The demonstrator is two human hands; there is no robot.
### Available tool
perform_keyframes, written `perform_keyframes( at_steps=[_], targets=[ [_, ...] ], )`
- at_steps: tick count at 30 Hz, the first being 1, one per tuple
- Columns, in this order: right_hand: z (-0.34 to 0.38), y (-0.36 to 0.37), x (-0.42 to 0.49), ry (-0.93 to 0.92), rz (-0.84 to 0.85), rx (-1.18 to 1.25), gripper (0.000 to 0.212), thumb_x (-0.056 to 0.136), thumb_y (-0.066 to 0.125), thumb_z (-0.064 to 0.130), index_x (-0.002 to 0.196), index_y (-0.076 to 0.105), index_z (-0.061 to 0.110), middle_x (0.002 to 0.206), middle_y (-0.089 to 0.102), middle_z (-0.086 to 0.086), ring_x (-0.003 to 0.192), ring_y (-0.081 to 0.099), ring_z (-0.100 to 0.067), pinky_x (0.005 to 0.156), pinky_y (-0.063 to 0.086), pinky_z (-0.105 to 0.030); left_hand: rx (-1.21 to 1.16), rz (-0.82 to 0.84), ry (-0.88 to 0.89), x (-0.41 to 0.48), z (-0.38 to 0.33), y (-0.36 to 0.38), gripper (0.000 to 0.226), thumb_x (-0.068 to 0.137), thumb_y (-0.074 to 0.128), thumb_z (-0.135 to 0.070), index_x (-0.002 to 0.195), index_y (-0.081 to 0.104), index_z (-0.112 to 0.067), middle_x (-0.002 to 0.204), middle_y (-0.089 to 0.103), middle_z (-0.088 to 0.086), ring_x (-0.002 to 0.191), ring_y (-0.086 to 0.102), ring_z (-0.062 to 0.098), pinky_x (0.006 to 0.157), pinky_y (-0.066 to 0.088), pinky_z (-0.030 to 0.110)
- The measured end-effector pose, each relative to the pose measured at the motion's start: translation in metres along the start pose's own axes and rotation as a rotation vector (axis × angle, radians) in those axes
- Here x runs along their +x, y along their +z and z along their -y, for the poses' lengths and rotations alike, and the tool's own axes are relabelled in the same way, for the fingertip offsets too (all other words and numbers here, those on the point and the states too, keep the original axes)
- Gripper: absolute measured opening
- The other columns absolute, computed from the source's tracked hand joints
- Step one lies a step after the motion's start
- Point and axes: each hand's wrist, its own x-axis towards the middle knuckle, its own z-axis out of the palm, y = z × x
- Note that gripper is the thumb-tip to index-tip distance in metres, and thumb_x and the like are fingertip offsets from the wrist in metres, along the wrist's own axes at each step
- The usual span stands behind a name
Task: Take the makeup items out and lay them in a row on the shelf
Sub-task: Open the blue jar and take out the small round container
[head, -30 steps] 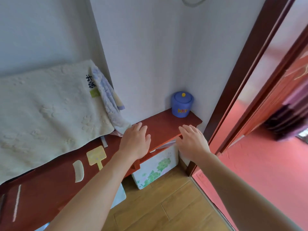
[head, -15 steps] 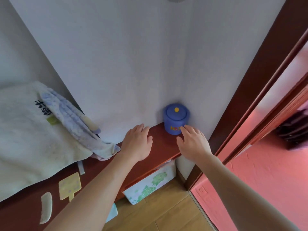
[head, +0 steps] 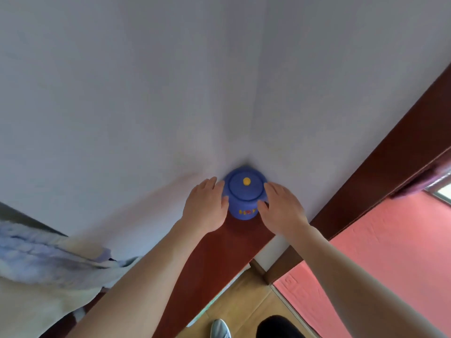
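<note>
Head view: left hand (head: 205, 206), right hand (head: 281, 209), grip seemingly round corner-tight blue jar (head: 245, 192).

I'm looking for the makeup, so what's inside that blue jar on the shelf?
That cannot be seen: the jar has its lid on, yellow knob up, covering the contents. The left hand and right hand hold its sides; it stands on the shelf.
</note>
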Motion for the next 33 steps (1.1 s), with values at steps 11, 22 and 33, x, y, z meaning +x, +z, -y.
perform_keyframes(
  at_steps=[11,22,33],
  targets=[
    [-0.022,0.029,0.044,0.001,0.090,0.067,0.067,0.096,0.045,0.044,0.148,0.026,0.006,0.147,0.037,-0.009,0.127,0.041,-0.026,0.103,0.041,-0.035,0.074,0.133,0.130,0.085,-0.017,0.029,0.049,0.098,0.047,-0.028,0.145,0.040,-0.015,0.144,0.043,0.005,0.126,0.044,0.027,0.100,0.041,0.039],
    [-0.044,0.051,0.064,-0.004,0.112,0.166,0.064,0.090,0.056,0.048,0.138,0.039,0.010,0.128,0.048,-0.007,0.117,0.045,-0.023,0.092,0.045,-0.031,0.023,0.213,0.214,0.124,-0.021,0.056,0.019,0.096,0.049,-0.017,0.105,0.064,-0.011,0.108,0.056,0.007,0.100,0.053,0.026,0.078,0.044,0.035],
    [-0.047,0.057,0.064,-0.004,0.084,0.210,0.073,0.090,0.056,0.050,0.146,0.032,0.011,0.130,0.048,-0.005,0.118,0.045,-0.020,0.091,0.045,-0.030,-0.046,0.179,0.221,0.128,-0.019,0.062,0.017,0.096,0.047,-0.013,0.091,0.063,-0.009,0.099,0.056,0.008,0.088,0.055,0.026,0.076,0.045,0.038]
  ],
)
